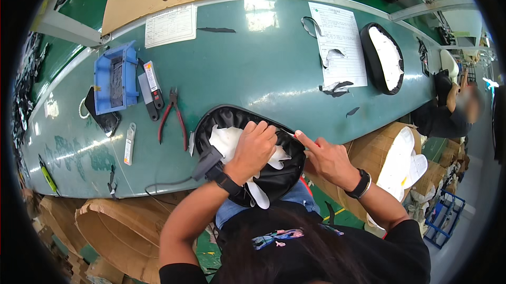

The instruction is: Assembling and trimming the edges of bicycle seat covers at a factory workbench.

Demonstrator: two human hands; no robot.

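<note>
While the black cover sat just below frame centre at the bench edge, the left hand was curled tight on its white lining, apparently steadying it; right hand half-curled, index at rim, grip contents couldn't tell.

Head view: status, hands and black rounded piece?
Left hand curled over black rounded piece; right hand at its rim, grips unclear. White material bunched inside. Red-handled pliers left, clear of hands.

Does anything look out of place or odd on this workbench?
Mildly: dark scraps overlap the lower edge of the right-hand sheet, and a dark strip lies loose beside the left-hand sheet. They look like stray offcuts.
</note>
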